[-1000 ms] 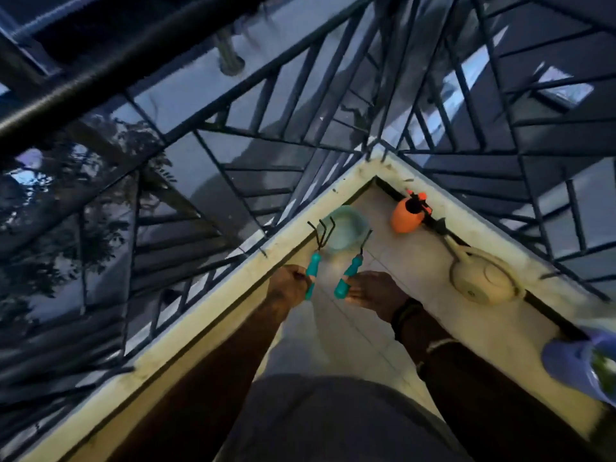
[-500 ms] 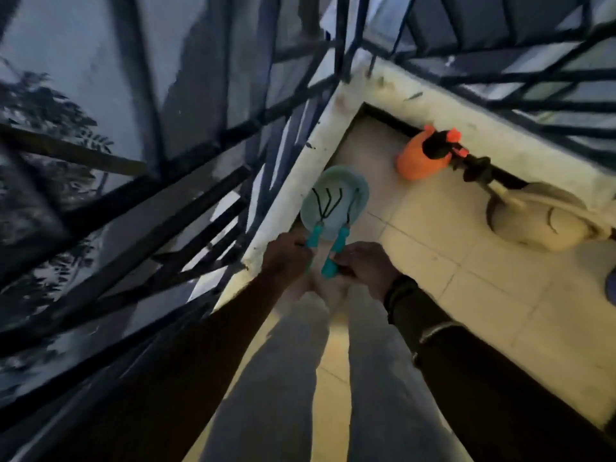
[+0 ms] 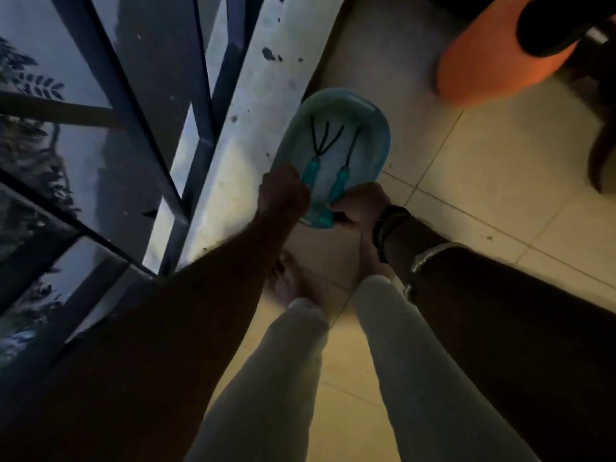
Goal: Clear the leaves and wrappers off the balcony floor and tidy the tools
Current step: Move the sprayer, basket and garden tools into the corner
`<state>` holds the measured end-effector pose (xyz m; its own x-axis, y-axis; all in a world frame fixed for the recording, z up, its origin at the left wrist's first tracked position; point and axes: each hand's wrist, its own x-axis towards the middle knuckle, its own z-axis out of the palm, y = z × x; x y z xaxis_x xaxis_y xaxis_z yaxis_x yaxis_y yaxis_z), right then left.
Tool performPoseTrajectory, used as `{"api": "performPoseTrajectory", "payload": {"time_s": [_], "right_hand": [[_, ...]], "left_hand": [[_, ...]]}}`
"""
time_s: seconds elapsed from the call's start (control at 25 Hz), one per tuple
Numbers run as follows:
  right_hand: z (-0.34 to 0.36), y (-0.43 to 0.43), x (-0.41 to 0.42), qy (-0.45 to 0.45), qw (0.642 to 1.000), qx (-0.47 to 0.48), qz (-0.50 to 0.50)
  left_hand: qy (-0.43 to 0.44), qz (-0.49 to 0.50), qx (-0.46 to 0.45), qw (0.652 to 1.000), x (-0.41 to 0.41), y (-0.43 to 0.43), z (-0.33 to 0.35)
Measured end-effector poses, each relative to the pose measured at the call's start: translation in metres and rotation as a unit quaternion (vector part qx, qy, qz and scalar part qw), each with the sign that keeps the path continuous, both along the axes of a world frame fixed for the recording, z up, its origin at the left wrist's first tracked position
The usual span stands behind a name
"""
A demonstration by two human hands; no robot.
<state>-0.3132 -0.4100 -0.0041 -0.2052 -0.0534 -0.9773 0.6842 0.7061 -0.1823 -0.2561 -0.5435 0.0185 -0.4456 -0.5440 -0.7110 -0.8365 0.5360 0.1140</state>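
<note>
A pale teal plastic tray (image 3: pixel 376 128) lies on the balcony floor beside the low ledge. Over it I hold two small garden tools with teal handles. My left hand (image 3: pixel 283 195) grips the handle of the three-pronged hand rake (image 3: pixel 316 151). My right hand (image 3: pixel 360 205) grips the handle of a thin single-shaft tool (image 3: pixel 345 168). Both tool heads point away from me, over the tray's inside. Whether the tools touch the tray I cannot tell.
An orange spray bottle (image 3: pixel 493 61) with a black top stands at the upper right. The concrete ledge (image 3: pixel 253 105) and dark metal railing (image 3: pixel 166 128) run along the left. My feet (image 3: pixel 300 288) and pale trouser legs stand on the beige tiles (image 3: pixel 483 181).
I have bent down much closer to the floor. Both hands carried the two tools forward, from in front of the tray to over its inside.
</note>
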Motion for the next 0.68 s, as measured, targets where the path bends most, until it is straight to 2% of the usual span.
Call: {"api": "performPoseTrajectory", "payload": {"time_s": [0.12,0.28,0.4,0.48,0.6,0.64,0.68], "right_hand": [[0.029,0.012,0.009,0.037,0.996,0.026,0.082],[0.126,0.037,0.026,0.015,1.000,-0.026,0.005],[0.246,0.042,0.030,0.017,0.995,-0.079,-0.062],[0.325,0.043,0.036,0.002,0.989,-0.112,-0.100],[0.417,0.040,0.057,0.008,0.984,-0.164,-0.064],[0.444,0.037,0.067,0.011,0.982,-0.185,-0.034],[0.467,0.037,0.080,0.008,0.978,-0.207,-0.013]], "left_hand": [[0.007,0.003,0.002,1.000,0.011,0.001,0.029],[0.022,0.048,0.038,0.998,0.038,0.011,0.144],[0.057,0.130,0.065,0.988,0.073,0.022,0.259],[0.128,0.242,0.080,0.959,0.100,0.039,0.328],[0.216,0.373,0.093,0.897,0.145,0.073,0.412],[0.241,0.435,0.130,0.858,0.160,0.086,0.435],[0.278,0.497,0.169,0.804,0.177,0.099,0.454]]}}
